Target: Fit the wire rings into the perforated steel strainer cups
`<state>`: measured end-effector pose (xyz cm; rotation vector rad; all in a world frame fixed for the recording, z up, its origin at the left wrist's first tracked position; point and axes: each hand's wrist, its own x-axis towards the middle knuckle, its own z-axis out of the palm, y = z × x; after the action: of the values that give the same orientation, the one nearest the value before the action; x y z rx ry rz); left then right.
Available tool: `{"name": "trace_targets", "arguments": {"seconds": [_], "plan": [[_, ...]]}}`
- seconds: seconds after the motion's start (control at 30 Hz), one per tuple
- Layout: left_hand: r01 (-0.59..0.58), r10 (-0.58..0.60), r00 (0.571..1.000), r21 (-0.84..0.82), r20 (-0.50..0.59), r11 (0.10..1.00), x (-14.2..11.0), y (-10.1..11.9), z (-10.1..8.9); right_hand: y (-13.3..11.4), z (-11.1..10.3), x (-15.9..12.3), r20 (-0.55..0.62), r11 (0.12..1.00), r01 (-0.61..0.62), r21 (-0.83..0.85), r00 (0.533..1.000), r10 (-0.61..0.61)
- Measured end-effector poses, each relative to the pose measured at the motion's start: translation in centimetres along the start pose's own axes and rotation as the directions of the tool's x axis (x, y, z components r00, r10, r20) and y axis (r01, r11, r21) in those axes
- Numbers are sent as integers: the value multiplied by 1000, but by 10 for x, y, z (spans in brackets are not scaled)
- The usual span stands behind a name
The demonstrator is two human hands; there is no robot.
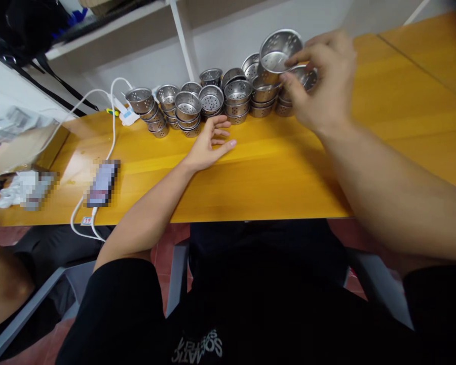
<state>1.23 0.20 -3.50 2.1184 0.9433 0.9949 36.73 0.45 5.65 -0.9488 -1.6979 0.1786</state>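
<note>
My right hand (pixel 327 76) pinches a perforated metal cup (pixel 275 63) by its side, thumb low and fingers near the rim. The cup is tilted, its open top facing me, and sits above the right-hand stacks of like cups (pixel 264 94); whether it touches them I cannot tell. My left hand (pixel 211 144) rests at the table in front of the middle stacks, fingers apart and loosely bent, holding nothing. Closest to its fingertips are a stack of cups (pixel 237 104) and another cup (pixel 211 99). Several more stacks, such as a leaning one (pixel 146 109), stand to the left.
The yellow wooden table (pixel 251 187) runs along a white shelf unit (pixel 213 40). A phone (pixel 103 185) with a white cable (pixel 114 126) lies left, near a cardboard box (pixel 30 144) and plastic bags. Another person's leg (pixel 7 279) shows at lower left.
</note>
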Motion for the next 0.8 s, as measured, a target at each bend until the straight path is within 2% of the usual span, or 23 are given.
{"name": "trace_targets", "arguments": {"seconds": [0.1, 0.27, 0.47, 0.7, 0.8], "plan": [[12, -10, 999, -47, 30, 999, 0, 7, 1, 26, 6, 8, -69, 993, -75, -90, 995, 69], [30, -27, 998, -55, 49, 998, 0, 17, 2, 57, 24, 10, -81, 998, -66, -15, 995, 65], [54, -50, 997, -61, 60, 997, 0, 22, 3, 56, 29, 7, -76, 996, -67, -55, 995, 63], [66, -62, 996, -56, 64, 996, 2, 23, 4, 60, 38, 6, -74, 998, -63, -5, 995, 62], [64, -61, 996, -43, 68, 997, 2, 21, 3, 57, 38, 4, -69, 995, -77, -55, 995, 74]]}}
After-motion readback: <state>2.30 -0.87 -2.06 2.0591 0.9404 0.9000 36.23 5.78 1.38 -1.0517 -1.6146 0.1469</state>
